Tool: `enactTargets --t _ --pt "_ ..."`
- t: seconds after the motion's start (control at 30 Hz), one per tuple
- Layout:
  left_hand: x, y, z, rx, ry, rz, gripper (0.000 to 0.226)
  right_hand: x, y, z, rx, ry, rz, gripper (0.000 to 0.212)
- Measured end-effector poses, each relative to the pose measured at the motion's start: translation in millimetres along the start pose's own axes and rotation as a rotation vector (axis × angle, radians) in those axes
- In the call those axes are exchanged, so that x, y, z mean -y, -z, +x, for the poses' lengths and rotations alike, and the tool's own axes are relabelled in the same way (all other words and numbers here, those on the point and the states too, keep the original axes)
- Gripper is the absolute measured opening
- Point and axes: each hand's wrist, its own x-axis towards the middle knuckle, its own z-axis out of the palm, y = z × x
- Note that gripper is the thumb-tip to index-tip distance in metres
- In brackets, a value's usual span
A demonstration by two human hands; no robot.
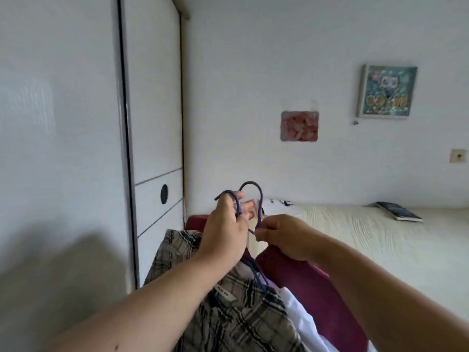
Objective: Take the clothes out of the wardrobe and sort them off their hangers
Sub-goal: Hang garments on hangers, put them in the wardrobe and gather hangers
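Observation:
My left hand (225, 229) grips the dark blue hook of a hanger (232, 196) that carries a beige plaid shirt (228, 313). A second hanger's hook (253, 191) rises just right of it, with a purple neck. My right hand (284, 237) pinches that hanger low on its neck, above a maroon garment (312, 288). A white garment (302, 318) hangs between the plaid shirt and the maroon one. The white wardrobe (152, 123) stands on the left with its sliding doors shut.
A bed with a cream textured cover (380, 245) fills the right side, with a dark book (398, 210) lying near the wall. Two pictures (387, 91) hang on the white wall. A wall socket (458, 155) sits at the far right.

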Motion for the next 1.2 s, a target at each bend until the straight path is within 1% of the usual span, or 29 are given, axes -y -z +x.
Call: enactTargets --t 0.1,0.13,0.23,0.33,0.4,0.47,0.53,0.63,0.67,0.7,0.73,0.8,0.83,0.9,0.97,1.03,1.1,1.17,1.2 --pt "-27 17 -24 -0.071 0.04 0.104 0.019 28 -6 -16 0.071 0.129 0.059 0.023" --pt "-36 23 -32 -0.089 0.056 0.111 0.019 37 -8 -22 0.097 0.168 0.078 0.021" --pt "-67 47 -58 -0.161 0.099 0.035 0.026 72 -14 -42 0.171 0.286 0.088 0.016" --pt "-97 76 -81 -0.31 0.088 0.042 0.018 111 -20 -60 0.263 0.397 0.105 0.013" --pt "-115 98 -97 -0.413 0.092 0.084 0.021 137 -26 -71 0.304 0.464 0.114 0.015" --pt "-129 113 -109 -0.476 0.11 0.112 0.027 157 -30 -80 0.333 0.521 0.129 0.023" --pt "-144 137 -127 -0.543 0.104 0.136 0.029 181 -37 -93 0.362 0.573 0.194 0.019" --pt "-161 176 -151 -0.654 0.093 0.166 0.031 200 -49 -111 0.328 0.664 0.345 0.01" --pt "-166 191 -160 -0.689 0.092 0.171 0.032 206 -54 -120 0.342 0.702 0.384 0.008" --pt "-170 202 -169 -0.718 0.096 0.162 0.033 209 -58 -128 0.376 0.737 0.4 0.017" --pt "-174 215 -179 -0.743 0.101 0.16 0.033 214 -64 -138 0.428 0.761 0.399 0.032" --pt "-182 233 -195 -0.779 0.111 0.183 0.033 224 -73 -153 0.52 0.769 0.338 0.056" --pt "-186 243 -205 -0.803 0.116 0.194 0.034 234 -80 -161 0.553 0.781 0.287 0.063" --pt "-195 258 -221 -0.825 0.129 0.207 0.034 255 -92 -176 0.589 0.804 0.2 0.071" --pt "-204 270 -237 -0.818 0.135 0.241 0.025 274 -102 -190 0.548 0.851 0.111 0.066" --pt "-216 283 -254 -0.812 0.125 0.283 0.019 292 -109 -207 0.524 0.903 0.103 0.048" --pt "-231 295 -269 -0.817 0.118 0.318 0.027 309 -114 -222 0.578 0.921 0.197 0.034" --pt "-245 307 -280 -0.835 0.119 0.321 0.034 326 -113 -236 0.644 0.951 0.271 0.028" --pt "-254 313 -285 -0.848 0.12 0.324 0.034 335 -112 -242 0.673 0.974 0.296 0.027"
